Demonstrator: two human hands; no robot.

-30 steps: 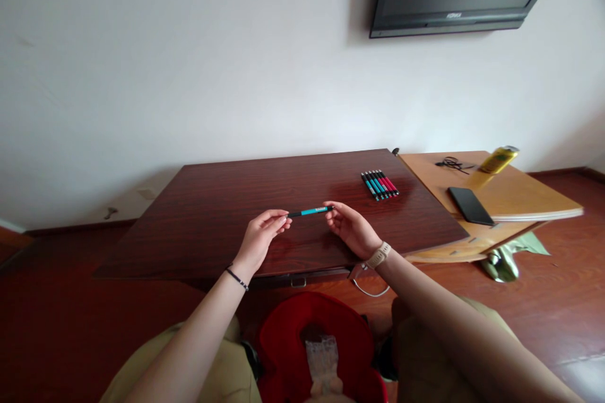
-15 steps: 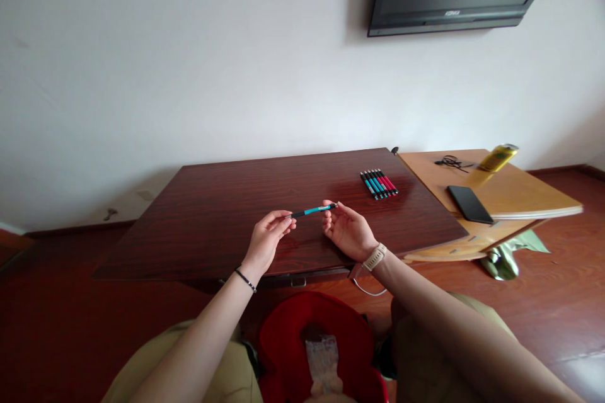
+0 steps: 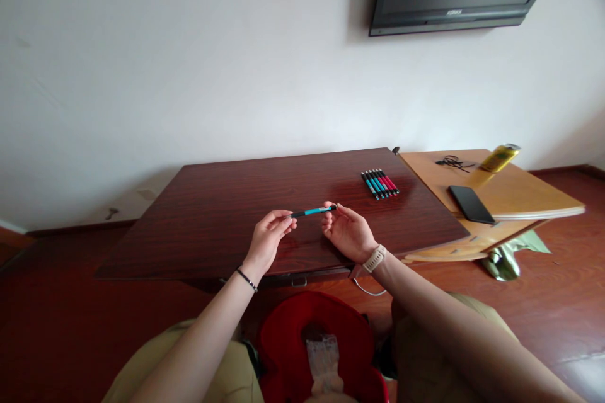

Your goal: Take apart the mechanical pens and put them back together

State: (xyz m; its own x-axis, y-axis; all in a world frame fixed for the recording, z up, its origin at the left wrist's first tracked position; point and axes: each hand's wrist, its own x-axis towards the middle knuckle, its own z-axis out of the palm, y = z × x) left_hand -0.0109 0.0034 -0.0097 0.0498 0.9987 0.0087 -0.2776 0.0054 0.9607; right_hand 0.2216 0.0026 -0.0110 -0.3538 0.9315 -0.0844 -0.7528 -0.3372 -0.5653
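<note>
A slim blue-and-black pen (image 3: pixel 313 210) is held nearly level above the dark wooden table (image 3: pixel 246 192). My left hand (image 3: pixel 269 239) pinches its left end between thumb and fingertips. At the other end, the thumb and index finger of my right hand (image 3: pixel 350 233) close on the tip, palm partly turned up and the other fingers curled. Beyond my right hand, several similar pens (image 3: pixel 380 183) lie side by side in a neat row on the table, blue ones on the left and red ones on the right.
A lower light-wood table (image 3: pixel 529 192) adjoins on the right, bearing a black phone (image 3: pixel 471 204), a dark coiled cable (image 3: pixel 454 162) and a yellow can (image 3: pixel 501 157). A television (image 3: pixel 454 19) hangs on the wall. Below the table edge is a red seat (image 3: pixel 283 327) between my legs.
</note>
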